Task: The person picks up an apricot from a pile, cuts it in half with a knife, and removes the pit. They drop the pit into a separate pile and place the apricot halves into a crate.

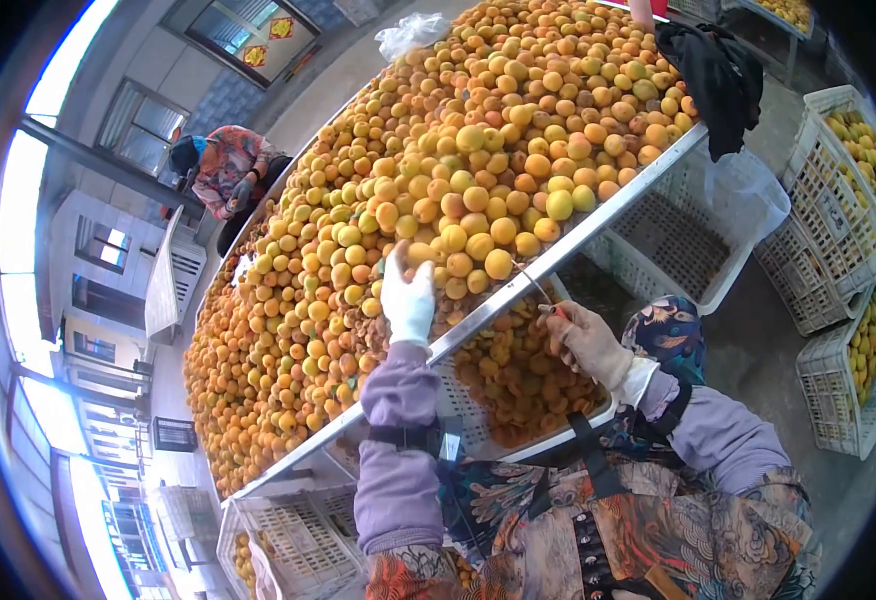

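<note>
A big heap of apricots (478, 195) covers the metal-edged table (583, 236) before me. My left hand (408, 300), in a white glove, reaches onto the near side of the heap. Its thumb and fingers are apart, touching the fruit, and no apricot is clearly gripped. My right hand (590, 345), also gloved, is closed around the red handle of a thin metal tool (555, 310); the slim shaft points toward the table edge. Below that edge, near my right hand, a white crate (463, 400) holds split-looking orange apricots (528, 385).
Crates of apricots (826, 235) are stacked at the right. Another white crate (683, 235) stands under the table edge, near a black cloth (718, 75). A person (230, 170) sits at the table's far left side. A clear plastic bag (411, 35) lies at the back.
</note>
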Tool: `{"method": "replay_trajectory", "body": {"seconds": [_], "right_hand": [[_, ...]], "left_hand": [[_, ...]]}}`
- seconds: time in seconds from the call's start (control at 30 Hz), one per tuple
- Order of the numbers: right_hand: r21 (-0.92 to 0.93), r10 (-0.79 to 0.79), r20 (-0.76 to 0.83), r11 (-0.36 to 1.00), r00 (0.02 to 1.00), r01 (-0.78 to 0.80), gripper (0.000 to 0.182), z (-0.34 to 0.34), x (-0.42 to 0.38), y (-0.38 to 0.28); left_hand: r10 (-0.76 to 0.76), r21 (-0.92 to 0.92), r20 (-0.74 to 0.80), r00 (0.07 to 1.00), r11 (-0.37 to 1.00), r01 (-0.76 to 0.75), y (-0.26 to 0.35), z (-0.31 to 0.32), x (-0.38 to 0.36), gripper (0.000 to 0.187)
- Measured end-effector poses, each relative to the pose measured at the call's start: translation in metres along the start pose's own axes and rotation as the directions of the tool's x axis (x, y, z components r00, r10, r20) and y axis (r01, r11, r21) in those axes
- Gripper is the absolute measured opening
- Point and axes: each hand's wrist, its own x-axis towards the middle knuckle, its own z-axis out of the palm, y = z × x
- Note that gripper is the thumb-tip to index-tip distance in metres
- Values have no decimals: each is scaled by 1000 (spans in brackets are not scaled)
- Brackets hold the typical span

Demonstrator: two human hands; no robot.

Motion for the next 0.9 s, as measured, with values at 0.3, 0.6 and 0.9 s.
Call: {"method": "replay_trajectory", "body": {"seconds": [0.3, 0.6, 0.9], "right_hand": [[45, 29, 214, 998, 976, -39, 26, 29, -27, -18], [-56, 159, 256, 987, 954, -150, 29, 49, -61, 2], [-193, 204, 203, 967, 958, -165, 30, 56, -72, 22]], "left_hand": [[-250, -892, 452, 856, -111, 439, 53, -28, -119, 48], [-226, -887, 458, 860, -54, 459, 51, -19, -183, 56], [-256, -888, 439, 861, 20, 459, 53, -18, -197, 58]]}}
